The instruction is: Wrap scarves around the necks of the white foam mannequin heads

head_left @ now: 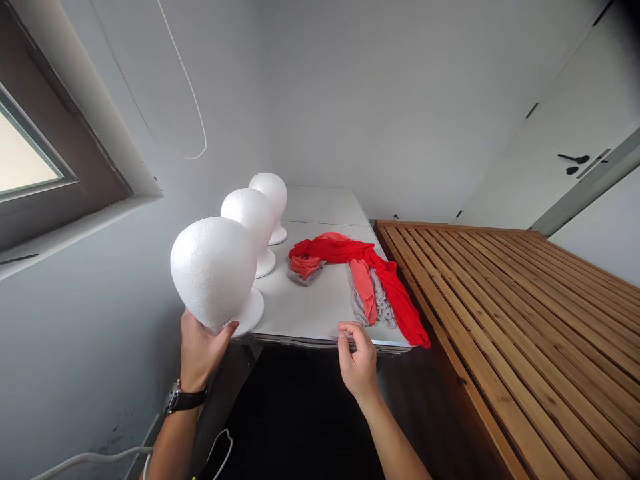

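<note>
Three white foam mannequin heads stand in a row along the left side of a white table (295, 313). My left hand (203, 347) is closed on the lower part of the nearest foam head (215, 270), thumb on its right side; some fingers are hidden behind it. Behind come the middle foam head (249, 217) and the far foam head (270, 193), both upright on round bases. My right hand (359, 357) hovers at the table's front edge, fingers curled, thumb and index apart, holding nothing. Beyond it lie a bright red scarf (345, 250), a coral scarf (364, 287) and a grey scarf (383, 303), bunched together.
A wooden slatted bed frame (500, 300) runs along the table's right side. At left are a wall and a window (30, 147), with a hanging bead cord (193, 87). A white cable (95, 457) crosses the lower left. A door handle (574, 159) shows at right.
</note>
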Demonstrator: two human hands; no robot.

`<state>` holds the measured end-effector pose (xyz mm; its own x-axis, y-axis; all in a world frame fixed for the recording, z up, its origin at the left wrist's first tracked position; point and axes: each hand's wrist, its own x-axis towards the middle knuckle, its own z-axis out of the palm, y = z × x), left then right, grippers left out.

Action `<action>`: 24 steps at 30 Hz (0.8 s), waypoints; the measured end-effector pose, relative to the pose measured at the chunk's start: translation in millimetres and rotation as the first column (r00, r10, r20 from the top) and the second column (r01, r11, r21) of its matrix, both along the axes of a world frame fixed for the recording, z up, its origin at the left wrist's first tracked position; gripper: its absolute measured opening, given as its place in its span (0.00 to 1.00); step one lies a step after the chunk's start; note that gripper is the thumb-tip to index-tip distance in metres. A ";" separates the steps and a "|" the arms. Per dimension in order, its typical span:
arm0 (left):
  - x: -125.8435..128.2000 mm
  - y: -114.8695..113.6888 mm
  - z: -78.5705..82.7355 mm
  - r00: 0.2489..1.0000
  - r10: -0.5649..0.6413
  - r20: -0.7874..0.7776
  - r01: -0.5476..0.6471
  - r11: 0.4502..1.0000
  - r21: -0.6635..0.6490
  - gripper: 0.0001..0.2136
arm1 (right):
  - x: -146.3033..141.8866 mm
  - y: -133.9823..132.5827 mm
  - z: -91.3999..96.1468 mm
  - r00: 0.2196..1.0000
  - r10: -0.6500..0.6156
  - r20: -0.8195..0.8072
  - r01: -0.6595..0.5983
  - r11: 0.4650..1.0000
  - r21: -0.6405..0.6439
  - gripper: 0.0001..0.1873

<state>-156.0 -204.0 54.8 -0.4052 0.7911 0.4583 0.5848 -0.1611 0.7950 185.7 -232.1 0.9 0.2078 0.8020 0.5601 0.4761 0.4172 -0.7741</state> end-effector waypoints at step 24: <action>167.7 71.8 -39.2 0.554 -0.570 -0.606 0.451 0.818 -0.357 0.23 | -2.2 69.2 25.4 0.756 0.159 0.635 -0.008 0.972 -0.234 0.27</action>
<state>11.7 -132.2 15.5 0.4527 0.8434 0.2894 0.8076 -0.5254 0.2678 183.5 -163.0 26.3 -0.2159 0.9089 0.3569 0.8631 0.3485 -0.3655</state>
